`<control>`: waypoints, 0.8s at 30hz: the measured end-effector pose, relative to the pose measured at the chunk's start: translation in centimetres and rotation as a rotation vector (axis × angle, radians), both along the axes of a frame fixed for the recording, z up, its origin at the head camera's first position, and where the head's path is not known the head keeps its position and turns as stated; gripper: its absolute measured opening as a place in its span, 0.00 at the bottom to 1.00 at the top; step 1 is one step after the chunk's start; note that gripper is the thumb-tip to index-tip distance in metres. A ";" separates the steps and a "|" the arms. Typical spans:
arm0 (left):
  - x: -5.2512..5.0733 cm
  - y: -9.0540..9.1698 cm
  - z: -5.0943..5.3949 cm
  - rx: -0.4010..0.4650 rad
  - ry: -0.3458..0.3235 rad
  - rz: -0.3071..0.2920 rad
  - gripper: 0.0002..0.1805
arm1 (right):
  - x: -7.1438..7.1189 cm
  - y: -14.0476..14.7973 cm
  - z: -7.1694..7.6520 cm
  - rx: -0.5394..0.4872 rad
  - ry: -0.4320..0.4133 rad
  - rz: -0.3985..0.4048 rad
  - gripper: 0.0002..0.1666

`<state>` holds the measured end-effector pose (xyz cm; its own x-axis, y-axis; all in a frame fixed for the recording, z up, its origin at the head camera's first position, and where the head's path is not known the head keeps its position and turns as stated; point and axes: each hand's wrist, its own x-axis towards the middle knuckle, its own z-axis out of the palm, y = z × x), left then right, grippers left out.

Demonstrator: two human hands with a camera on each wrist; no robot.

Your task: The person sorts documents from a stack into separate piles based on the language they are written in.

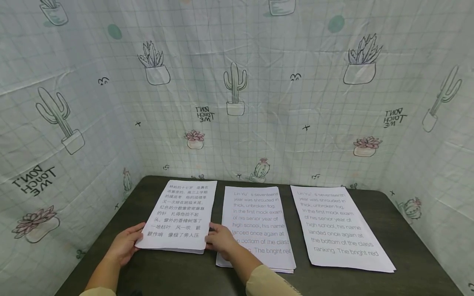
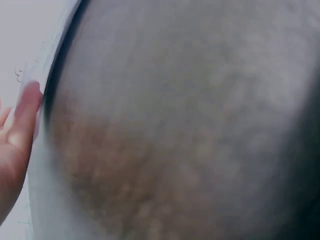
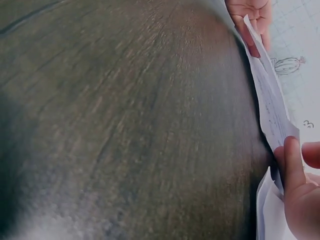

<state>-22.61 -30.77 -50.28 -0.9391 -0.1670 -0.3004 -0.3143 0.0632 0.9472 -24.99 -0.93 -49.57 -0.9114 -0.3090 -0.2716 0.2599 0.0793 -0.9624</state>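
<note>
On the left of the dark table lies a small stack of printed paper sheets (image 1: pixel 175 213) with large Chinese characters. My left hand (image 1: pixel 126 242) holds its left edge near the front corner. My right hand (image 1: pixel 222 238) grips the opposite edge, its forearm crossing above the middle paper stack (image 1: pixel 255 218), which bears English text. In the right wrist view the held sheets (image 3: pixel 270 95) appear edge-on between the left hand (image 3: pixel 254 20) and the right hand (image 3: pixel 300 195). Only part of the left hand (image 2: pixel 15 145) enters the left wrist view, beside the pale paper edge.
A third paper stack (image 1: pixel 337 230), also printed in English, lies to the right, slightly angled. The table (image 1: pixel 177 275) is bordered at the back and sides by a hanging cloth (image 1: pixel 274 98) with a grid and cactus drawings.
</note>
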 end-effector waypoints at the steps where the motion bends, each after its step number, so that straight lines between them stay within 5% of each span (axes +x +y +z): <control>1: 0.0 0.0 0.2 -0.032 0.001 0.002 0.28 | 0.0 0.0 0.1 0.005 0.000 0.003 0.36; 7: -0.1 0.2 1.5 -0.107 0.015 -0.016 0.31 | -0.1 0.3 0.8 0.023 -0.007 0.027 0.33; 24: -0.2 0.7 3.7 -0.122 0.027 0.002 0.33 | -0.7 2.7 2.7 0.117 0.100 0.061 0.33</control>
